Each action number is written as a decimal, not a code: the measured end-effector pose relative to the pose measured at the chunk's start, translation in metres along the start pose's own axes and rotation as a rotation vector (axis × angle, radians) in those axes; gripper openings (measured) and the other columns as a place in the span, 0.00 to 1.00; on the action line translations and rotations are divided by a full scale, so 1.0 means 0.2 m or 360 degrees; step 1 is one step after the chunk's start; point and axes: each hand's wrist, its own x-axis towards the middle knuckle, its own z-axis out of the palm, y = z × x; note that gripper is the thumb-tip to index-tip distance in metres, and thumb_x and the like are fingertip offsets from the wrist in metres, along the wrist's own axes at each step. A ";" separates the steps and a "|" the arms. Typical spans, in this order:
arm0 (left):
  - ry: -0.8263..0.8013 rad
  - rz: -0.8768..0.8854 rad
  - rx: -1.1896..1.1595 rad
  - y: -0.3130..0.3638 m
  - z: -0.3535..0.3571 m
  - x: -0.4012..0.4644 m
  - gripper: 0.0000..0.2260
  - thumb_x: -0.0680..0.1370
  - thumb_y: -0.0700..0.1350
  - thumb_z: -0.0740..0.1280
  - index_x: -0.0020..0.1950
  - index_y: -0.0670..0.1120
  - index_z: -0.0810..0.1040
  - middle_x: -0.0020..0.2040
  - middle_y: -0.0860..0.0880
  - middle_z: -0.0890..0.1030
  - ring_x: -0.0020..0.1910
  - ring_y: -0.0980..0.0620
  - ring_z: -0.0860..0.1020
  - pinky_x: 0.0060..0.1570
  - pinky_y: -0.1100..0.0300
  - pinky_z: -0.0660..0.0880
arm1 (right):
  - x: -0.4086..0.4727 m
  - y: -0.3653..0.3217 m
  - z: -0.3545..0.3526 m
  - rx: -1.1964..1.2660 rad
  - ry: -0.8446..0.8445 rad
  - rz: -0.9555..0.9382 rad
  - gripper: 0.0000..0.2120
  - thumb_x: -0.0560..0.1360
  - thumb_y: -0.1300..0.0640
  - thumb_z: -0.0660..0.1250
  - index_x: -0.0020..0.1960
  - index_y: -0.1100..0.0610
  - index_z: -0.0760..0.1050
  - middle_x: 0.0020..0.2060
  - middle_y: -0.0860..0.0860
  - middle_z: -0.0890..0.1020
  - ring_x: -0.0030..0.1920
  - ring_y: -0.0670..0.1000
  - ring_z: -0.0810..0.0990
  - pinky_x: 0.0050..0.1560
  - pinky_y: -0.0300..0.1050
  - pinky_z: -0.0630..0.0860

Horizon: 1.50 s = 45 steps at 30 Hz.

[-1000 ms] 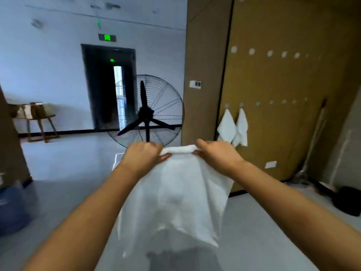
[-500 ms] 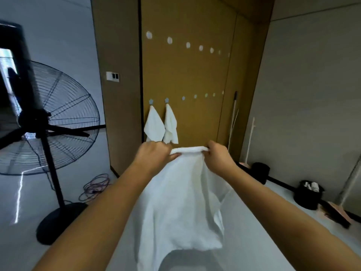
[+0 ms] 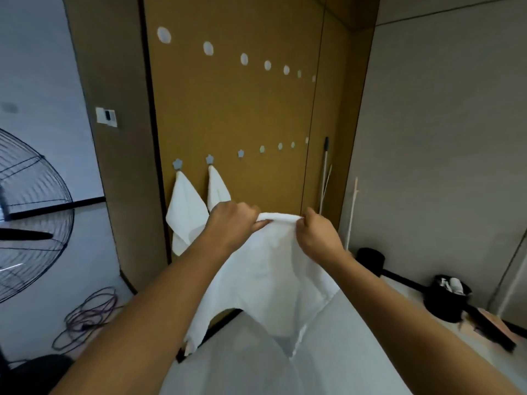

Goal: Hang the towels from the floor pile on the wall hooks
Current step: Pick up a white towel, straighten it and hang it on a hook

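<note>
The person has turned and walked closer to the brown wall, so the big fan (image 3: 31, 212) that was right in front a moment ago has slid off to the side of the left hand, and the wall now fills the space past both hands. The left hand (image 3: 231, 223) and the right hand (image 3: 319, 235) grip the top edge of one white towel (image 3: 273, 275), just as they did a second ago, with the fingers curled round the bunched edge. The hands are close together and the rest of the towel hangs loose below them. Beyond the left hand, two hung towels are already up: the first hung towel (image 3: 185, 212) and the second hung towel (image 3: 218, 189), each on its own star hook. The next star hook, the free hook (image 3: 241, 153), is above the hands and a bit further away, and it has nothing on it. More free hooks run on past it toward the right hand's side. So I think two towels are done and this one is the third, and it probably goes on that free hook. The hands will need to lift the towel up and catch its edge on the hook. The floor pile cannot be seen here.
</note>
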 end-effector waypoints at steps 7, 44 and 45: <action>-0.0130 -0.0099 0.0048 -0.03 0.50 0.49 0.25 0.80 0.61 0.50 0.56 0.45 0.77 0.50 0.47 0.81 0.47 0.48 0.79 0.41 0.59 0.70 | 0.62 0.28 0.24 -0.0019 0.0161 -0.0183 0.12 0.78 0.51 0.56 0.50 0.58 0.72 0.43 0.53 0.75 0.42 0.52 0.74 0.39 0.44 0.69; -0.0136 -0.0990 -0.1082 -1.04 2.56 2.39 0.20 0.77 0.55 0.64 0.28 0.49 0.64 0.27 0.52 0.69 0.30 0.53 0.69 0.36 0.57 0.65 | 3.70 0.71 1.47 -0.0319 -0.0310 -0.0882 0.16 0.80 0.41 0.50 0.44 0.54 0.62 0.35 0.48 0.72 0.37 0.52 0.72 0.36 0.44 0.63; -0.0127 -0.1005 -0.1085 -1.06 2.60 2.42 0.20 0.77 0.56 0.64 0.28 0.50 0.64 0.27 0.53 0.69 0.30 0.53 0.69 0.36 0.56 0.66 | 3.75 0.72 1.50 -0.0296 -0.0297 -0.0894 0.16 0.80 0.41 0.50 0.44 0.53 0.62 0.36 0.49 0.72 0.38 0.53 0.72 0.35 0.44 0.63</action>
